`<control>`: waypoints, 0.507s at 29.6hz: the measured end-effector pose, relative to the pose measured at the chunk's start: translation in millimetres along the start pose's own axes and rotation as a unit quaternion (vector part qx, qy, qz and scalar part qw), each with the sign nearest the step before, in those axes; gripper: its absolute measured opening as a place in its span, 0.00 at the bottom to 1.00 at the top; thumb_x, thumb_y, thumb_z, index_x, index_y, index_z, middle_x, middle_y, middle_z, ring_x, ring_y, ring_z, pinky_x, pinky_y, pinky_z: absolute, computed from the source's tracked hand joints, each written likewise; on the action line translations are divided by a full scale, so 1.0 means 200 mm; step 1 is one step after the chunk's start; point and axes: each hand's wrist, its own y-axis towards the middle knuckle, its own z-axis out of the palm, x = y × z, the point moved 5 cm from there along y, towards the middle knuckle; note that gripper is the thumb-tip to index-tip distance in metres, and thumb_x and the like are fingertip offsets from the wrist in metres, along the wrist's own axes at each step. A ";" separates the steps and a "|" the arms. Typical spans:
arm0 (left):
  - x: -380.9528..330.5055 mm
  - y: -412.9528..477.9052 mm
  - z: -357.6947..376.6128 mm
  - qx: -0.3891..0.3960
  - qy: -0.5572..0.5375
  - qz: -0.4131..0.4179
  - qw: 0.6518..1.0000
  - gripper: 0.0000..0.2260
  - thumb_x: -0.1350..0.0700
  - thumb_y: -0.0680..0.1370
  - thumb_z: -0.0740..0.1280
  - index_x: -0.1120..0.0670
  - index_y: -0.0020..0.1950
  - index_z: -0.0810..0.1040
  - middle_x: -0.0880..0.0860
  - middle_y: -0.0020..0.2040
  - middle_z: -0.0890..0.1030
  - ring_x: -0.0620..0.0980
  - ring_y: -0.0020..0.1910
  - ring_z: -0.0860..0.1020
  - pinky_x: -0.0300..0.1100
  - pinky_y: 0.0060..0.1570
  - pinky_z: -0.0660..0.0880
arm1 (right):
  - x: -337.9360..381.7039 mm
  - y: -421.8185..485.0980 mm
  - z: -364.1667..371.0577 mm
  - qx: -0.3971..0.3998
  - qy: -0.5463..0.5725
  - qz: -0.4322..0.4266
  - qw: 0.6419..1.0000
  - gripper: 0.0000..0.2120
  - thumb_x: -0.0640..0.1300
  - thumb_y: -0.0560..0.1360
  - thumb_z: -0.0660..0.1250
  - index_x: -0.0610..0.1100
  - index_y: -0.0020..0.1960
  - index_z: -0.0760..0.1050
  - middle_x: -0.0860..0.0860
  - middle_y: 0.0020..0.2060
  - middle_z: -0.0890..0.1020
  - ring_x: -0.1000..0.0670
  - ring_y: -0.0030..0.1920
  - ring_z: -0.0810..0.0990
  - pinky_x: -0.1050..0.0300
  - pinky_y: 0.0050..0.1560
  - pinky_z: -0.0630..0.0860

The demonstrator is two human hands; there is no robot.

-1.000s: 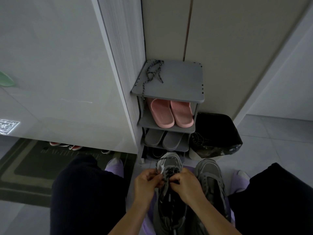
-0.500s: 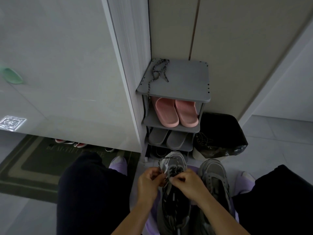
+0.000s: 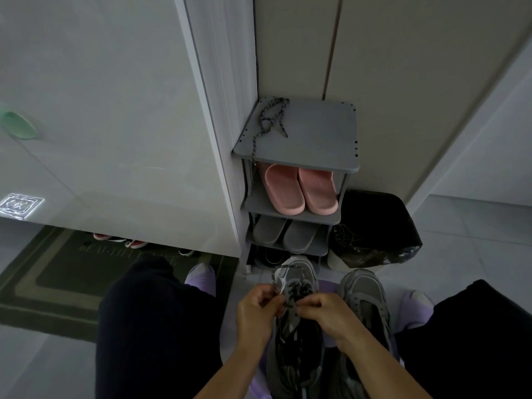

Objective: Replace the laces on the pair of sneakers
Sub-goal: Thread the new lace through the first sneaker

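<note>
Left hand (image 3: 256, 309) and right hand (image 3: 325, 312) farther apart, grips tight on lace (image 3: 296, 290) atop sneaker (image 3: 299, 273).

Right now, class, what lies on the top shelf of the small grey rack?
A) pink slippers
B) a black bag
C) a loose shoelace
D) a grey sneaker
C: a loose shoelace lies on the top shelf, while the pink slippers sit one shelf lower.
</note>
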 end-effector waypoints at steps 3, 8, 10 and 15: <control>-0.01 0.00 0.00 0.003 0.038 0.032 0.999 0.12 0.68 0.72 0.68 0.50 0.37 0.77 0.48 0.31 0.80 0.43 0.31 0.78 0.37 0.37 0.77 | -0.02 0.01 0.00 -0.005 0.006 0.008 1.000 0.04 0.36 0.71 0.70 0.45 0.42 0.80 0.47 0.40 0.84 0.51 0.42 0.82 0.66 0.41 0.76; -0.03 0.00 0.01 0.021 0.101 0.083 0.991 0.14 0.66 0.72 0.69 0.45 0.38 0.76 0.46 0.33 0.80 0.38 0.33 0.78 0.35 0.39 0.76 | -0.02 0.00 0.00 -0.019 0.015 0.002 1.000 0.04 0.37 0.72 0.70 0.45 0.43 0.79 0.50 0.38 0.83 0.55 0.40 0.81 0.71 0.36 0.74; -0.03 0.00 0.01 0.021 0.093 0.076 0.992 0.13 0.65 0.72 0.69 0.46 0.38 0.76 0.47 0.33 0.80 0.38 0.32 0.78 0.35 0.38 0.76 | -0.01 0.00 0.01 -0.025 0.025 0.002 0.999 0.04 0.36 0.71 0.70 0.44 0.42 0.79 0.48 0.39 0.83 0.52 0.41 0.82 0.69 0.37 0.75; -0.01 0.00 0.00 0.015 0.044 0.043 0.998 0.11 0.66 0.72 0.69 0.50 0.38 0.77 0.48 0.31 0.80 0.40 0.30 0.78 0.35 0.35 0.75 | -0.01 0.00 0.02 -0.034 0.049 0.004 0.998 0.06 0.35 0.71 0.70 0.45 0.40 0.80 0.45 0.40 0.84 0.48 0.44 0.83 0.60 0.45 0.77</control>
